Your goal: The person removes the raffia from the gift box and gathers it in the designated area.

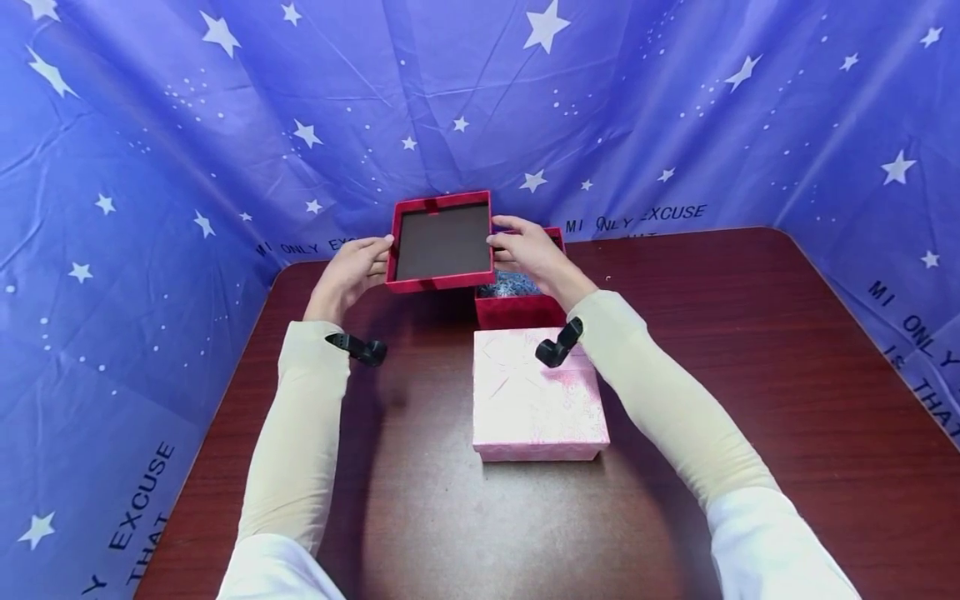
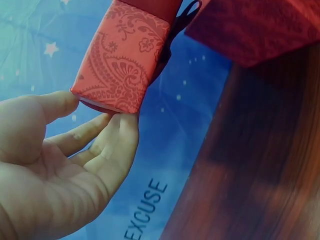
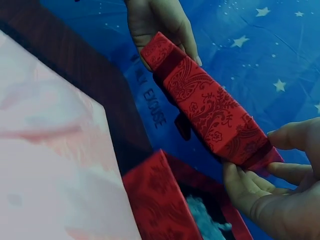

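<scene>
A red patterned lid (image 1: 442, 282) is held up with its dark inside toward the head camera. The left hand (image 1: 351, 271) pinches its left edge; in the left wrist view the thumb and fingers (image 2: 122, 132) grip a lid corner (image 2: 120, 60). The right hand (image 1: 536, 257) pinches the opposite edge, and the right wrist view shows its fingers (image 3: 290, 175) at the lid's end (image 3: 215, 110). Behind and below the right hand stands a red box base (image 1: 521, 312) with bluish shredded filler (image 1: 512, 285) inside. A dark ribbon (image 3: 183, 126) hangs under the lid.
A closed pink box (image 1: 536, 400) sits on the dark wooden table (image 1: 735, 333), in front of the red base. A blue curtain with white stars (image 1: 450, 67) surrounds the table at the back and sides. Each wrist carries a black camera mount.
</scene>
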Demonstrator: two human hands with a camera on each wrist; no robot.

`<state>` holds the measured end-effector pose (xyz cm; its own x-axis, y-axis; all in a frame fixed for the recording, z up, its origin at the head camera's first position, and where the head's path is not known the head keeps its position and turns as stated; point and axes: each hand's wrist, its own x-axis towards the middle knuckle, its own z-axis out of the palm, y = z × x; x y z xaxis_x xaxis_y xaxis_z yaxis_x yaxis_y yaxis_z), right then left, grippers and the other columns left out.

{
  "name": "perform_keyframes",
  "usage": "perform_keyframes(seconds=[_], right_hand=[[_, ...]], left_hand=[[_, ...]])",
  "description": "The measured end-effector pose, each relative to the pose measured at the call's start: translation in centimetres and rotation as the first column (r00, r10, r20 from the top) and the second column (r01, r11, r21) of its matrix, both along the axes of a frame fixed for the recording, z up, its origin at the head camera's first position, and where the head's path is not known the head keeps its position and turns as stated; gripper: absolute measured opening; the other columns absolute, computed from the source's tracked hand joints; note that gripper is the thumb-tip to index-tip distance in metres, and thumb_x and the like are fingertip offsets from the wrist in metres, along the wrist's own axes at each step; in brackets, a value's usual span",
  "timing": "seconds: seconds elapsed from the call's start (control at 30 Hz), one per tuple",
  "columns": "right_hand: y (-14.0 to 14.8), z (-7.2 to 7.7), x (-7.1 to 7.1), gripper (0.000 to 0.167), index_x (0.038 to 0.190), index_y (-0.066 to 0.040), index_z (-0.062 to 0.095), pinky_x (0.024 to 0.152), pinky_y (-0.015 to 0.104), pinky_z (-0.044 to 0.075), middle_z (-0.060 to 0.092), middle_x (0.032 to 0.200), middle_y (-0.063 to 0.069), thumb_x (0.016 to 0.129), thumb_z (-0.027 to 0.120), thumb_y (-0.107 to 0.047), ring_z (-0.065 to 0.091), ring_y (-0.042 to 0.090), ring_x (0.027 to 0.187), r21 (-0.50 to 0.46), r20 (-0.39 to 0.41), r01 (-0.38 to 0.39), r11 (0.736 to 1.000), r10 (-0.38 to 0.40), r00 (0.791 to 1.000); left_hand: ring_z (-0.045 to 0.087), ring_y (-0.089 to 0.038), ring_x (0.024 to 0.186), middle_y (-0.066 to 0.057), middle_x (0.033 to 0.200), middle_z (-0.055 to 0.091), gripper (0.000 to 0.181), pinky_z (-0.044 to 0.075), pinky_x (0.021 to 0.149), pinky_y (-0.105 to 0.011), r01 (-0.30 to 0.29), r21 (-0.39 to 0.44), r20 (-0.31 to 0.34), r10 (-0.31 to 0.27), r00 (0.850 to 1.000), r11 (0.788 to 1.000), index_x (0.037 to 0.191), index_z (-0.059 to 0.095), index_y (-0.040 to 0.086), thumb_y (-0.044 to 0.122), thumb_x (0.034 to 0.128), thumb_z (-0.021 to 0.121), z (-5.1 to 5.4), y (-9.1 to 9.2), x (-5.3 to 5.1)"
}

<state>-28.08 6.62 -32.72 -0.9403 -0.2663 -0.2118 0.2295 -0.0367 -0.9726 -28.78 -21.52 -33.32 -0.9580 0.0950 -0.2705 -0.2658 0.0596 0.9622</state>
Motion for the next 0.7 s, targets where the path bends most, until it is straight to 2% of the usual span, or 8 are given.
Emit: perform_keyframes(seconds=[0.13,0.33,0.57,0.7], right_hand=[[-1.5,-0.3,0.0,0.056,0.149,-0.012,0.032,0.102,0.039,0.047,0.049,0.138,0.018,0.097,0.051,-0.007,0.057,0.029,0.119,-0.029,0.01,-0.018,0.999,0.018,1.0],[-3.7,-0.6,0.1,0.058,0.15,-0.011,0.03,0.103,0.04,0.046,0.05,0.138,0.018,0.096,0.051,-0.004,0.055,0.03,0.122,-0.001,0.021,-0.033,0.999,0.033,0.999],[-6.4,-0.8,0.4,0.063,0.151,-0.009,0.024,0.104,0.039,0.045,0.046,0.138,0.022,0.094,0.048,0.002,0.052,0.03,0.123,0.029,0.048,-0.071,0.997,0.069,0.996],[-7.9,-1.4,0.2,0.065,0.152,-0.008,0.021,0.104,0.038,0.045,0.045,0.138,0.022,0.093,0.047,0.004,0.053,0.026,0.115,0.061,0.058,-0.092,0.994,0.088,0.994]], left_hand=[[0.063,-0.008,0.065,0.002,0.076,0.066,0.039,0.055,0.066,-0.023,-0.026,0.016,0.02,0.026,0.999,1.0,0.126,0.048,0.0,0.028,0.0994,0.051,-0.4,-1.3,0.0],[0.06,-0.006,0.062,0.004,0.07,0.061,0.026,0.052,0.061,-0.022,-0.022,0.029,0.038,0.021,0.999,0.999,0.114,0.049,0.002,0.024,0.101,0.048,-0.9,-2.8,0.4],[0.052,-0.005,0.055,0.005,0.063,0.054,0.022,0.049,0.058,-0.02,-0.038,-0.019,0.066,0.04,0.997,0.999,0.108,0.048,0.001,0.022,0.1017,0.045,-0.6,-4.2,1.5],[0.05,-0.004,0.055,0.006,0.063,0.052,0.019,0.047,0.055,-0.019,-0.052,-0.046,0.097,0.056,0.994,0.998,0.107,0.049,0.001,0.019,0.1013,0.045,-1.0,-5.0,1.8]])
